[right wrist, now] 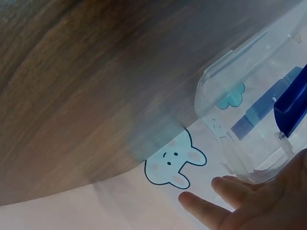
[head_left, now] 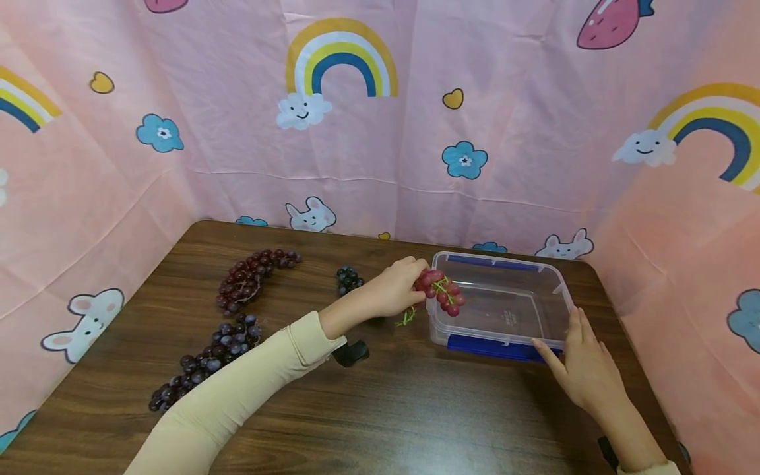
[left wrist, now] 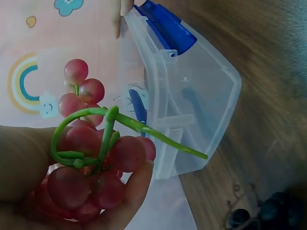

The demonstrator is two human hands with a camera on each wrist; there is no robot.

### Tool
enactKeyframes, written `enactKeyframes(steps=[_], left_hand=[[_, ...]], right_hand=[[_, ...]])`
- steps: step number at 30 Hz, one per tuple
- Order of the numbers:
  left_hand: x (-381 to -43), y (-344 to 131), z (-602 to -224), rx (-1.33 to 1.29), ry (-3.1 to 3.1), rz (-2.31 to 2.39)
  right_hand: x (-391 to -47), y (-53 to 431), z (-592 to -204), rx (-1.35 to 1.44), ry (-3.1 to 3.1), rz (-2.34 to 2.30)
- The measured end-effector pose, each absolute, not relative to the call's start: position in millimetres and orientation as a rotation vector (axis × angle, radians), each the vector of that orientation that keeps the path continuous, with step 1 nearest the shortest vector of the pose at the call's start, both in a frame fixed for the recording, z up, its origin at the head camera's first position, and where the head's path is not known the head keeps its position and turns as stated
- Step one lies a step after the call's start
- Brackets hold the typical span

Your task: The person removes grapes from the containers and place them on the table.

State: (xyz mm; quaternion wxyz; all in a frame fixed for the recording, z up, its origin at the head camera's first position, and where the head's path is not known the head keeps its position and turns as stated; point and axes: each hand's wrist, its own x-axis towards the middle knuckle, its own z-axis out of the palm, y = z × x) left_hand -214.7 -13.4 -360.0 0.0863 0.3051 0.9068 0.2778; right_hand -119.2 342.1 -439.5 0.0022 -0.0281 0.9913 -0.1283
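My left hand (head_left: pixel 399 287) grips a bunch of red grapes (head_left: pixel 442 290) at the left rim of a clear plastic container (head_left: pixel 499 303) with blue latches. In the left wrist view, fingers curl round the red grapes (left wrist: pixel 81 184), and a green stem sticks out past them. At the container's front right corner rests my right hand (head_left: pixel 588 369), its thumb by the front rim and its fingers along the right side. The right wrist view shows those fingers mostly straight beside the container (right wrist: pixel 249 139). No lid is seen on the container.
On the left of the wooden table (head_left: pixel 380 409) lie a dark red grape bunch (head_left: pixel 252 274) and a purple-black one (head_left: pixel 208 363), partly behind the left sleeve. A small dark bunch (head_left: pixel 348 280) sits behind the left wrist. Pink printed cloth (head_left: pixel 380 145) surrounds the table's far sides.
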Motion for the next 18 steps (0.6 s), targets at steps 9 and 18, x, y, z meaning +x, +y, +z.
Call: enactKeyframes(steps=[9, 18], left_hand=[[-198.4, -35.5, -372.4, 0.811, 2.706, 0.902], [-184.3, -55.7, -384.2, 0.733, 2.735, 0.917]], right_hand=[[-118.8, 342.9, -441.2, -0.091, 3.113, -0.408], [-118.3, 342.1, -439.6, -0.088, 3.107, -0.408]])
